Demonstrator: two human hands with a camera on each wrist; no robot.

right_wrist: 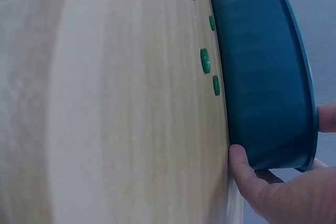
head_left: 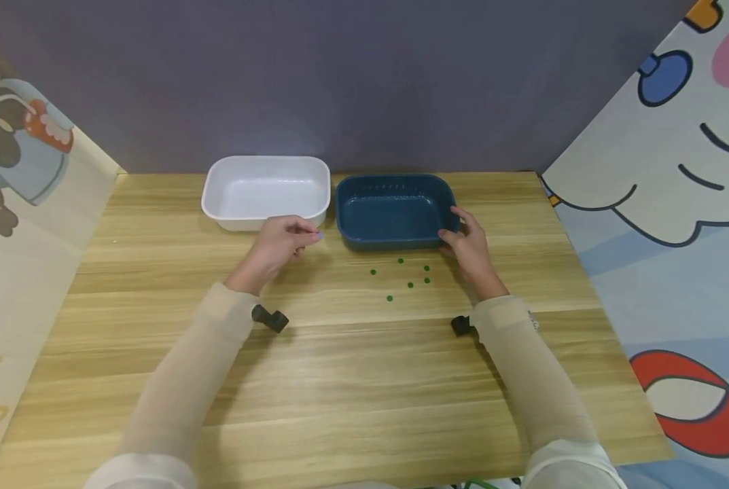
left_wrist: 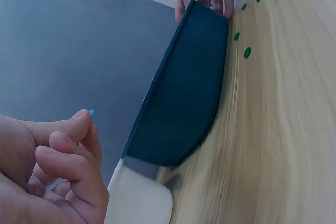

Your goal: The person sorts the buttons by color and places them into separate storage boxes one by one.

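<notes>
My left hand (head_left: 278, 246) pinches a small light-blue piece (left_wrist: 92, 113) between thumb and forefinger, in front of the white plastic bin (head_left: 232, 226). Its other fingers are curled in the left wrist view, and most of the piece is hidden by the fingertips. On the other side, my right hand (head_left: 469, 255) grips the right end of a dark teal bin (head_left: 395, 245), with the thumb low on its wall in the right wrist view. Several small round green pieces (head_left: 410, 285) lie scattered on the wood just in front of the teal bin.
Both bins stand side by side at the back of the wooden table (head_left: 352, 394), close to a grey panel (head_left: 364, 88). Walls with cartoon pictures border the left and right. Dark wrist cameras (head_left: 270, 318) sit at both cuffs.
</notes>
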